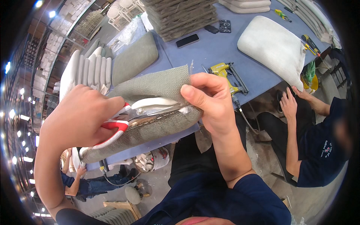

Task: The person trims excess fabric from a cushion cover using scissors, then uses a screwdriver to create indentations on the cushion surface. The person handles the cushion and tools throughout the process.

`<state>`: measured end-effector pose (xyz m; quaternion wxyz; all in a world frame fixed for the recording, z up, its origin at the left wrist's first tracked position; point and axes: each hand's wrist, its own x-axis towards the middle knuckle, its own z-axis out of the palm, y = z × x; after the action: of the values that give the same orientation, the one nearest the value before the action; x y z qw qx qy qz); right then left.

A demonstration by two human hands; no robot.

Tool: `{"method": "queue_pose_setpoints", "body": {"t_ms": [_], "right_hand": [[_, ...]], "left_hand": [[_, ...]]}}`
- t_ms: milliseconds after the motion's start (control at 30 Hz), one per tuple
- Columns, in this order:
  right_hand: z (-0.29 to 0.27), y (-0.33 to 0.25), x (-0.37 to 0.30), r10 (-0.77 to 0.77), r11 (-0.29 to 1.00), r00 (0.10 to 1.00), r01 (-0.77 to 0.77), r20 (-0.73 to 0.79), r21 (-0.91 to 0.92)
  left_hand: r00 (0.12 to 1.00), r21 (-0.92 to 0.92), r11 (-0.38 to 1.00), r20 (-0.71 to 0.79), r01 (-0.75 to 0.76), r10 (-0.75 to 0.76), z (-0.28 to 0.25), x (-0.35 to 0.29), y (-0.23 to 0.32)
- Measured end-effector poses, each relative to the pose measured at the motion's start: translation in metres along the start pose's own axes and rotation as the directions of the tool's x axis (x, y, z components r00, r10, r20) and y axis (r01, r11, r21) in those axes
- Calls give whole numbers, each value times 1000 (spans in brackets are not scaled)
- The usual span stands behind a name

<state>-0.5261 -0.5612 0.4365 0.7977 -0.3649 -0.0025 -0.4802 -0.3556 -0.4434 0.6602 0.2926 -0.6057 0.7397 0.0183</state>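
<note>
My left hand [77, 116] is closed round the red-and-white handles of a pair of scissors [122, 126]. Their metal blades lie along a stitched seam, between a raised grey-green fabric flap [157, 83] and the padded edge of the grey-green cushion [161, 126]. Thumb and fingers of my right hand [215, 101] pinch the flap at the cushion's right end, just past the blade tips. A white curved strip shows under the flap beside the blades; I cannot tell what it is. Part of the blades is hidden by fabric.
On the blue table [210, 48] lie a yellow staple gun [225, 73] with a hose, a phone [187, 40] and stacked grey-green cushions [180, 18]. A co-worker [315, 146] at right touches a pale cushion [273, 47]. Below stands a scrap-filled bucket [161, 157].
</note>
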Motion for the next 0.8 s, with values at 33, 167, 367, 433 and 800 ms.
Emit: {"method": "queue_pose_setpoints", "body": {"t_ms": [33, 167, 367, 433, 800], "right_hand": [[0, 1, 0, -5, 1000, 1000, 5, 5, 14], [3, 11, 2, -81, 996, 997, 81, 14, -23], [11, 8, 11, -101, 989, 991, 110, -89, 103], [16, 10, 9, -120, 991, 991, 124, -66, 60], [19, 12, 9, -209, 978, 972, 209, -110, -7]], "left_hand": [[1000, 29, 999, -10, 15, -15, 0, -1, 1], [997, 38, 997, 37, 63, -64, 0, -11, -4], [972, 117, 966, -79, 229, -221, 13, -29, 6], [976, 7, 979, -85, 204, -202, 20, -34, 3], [988, -52, 989, -72, 136, -140, -13, -26, 0]]}}
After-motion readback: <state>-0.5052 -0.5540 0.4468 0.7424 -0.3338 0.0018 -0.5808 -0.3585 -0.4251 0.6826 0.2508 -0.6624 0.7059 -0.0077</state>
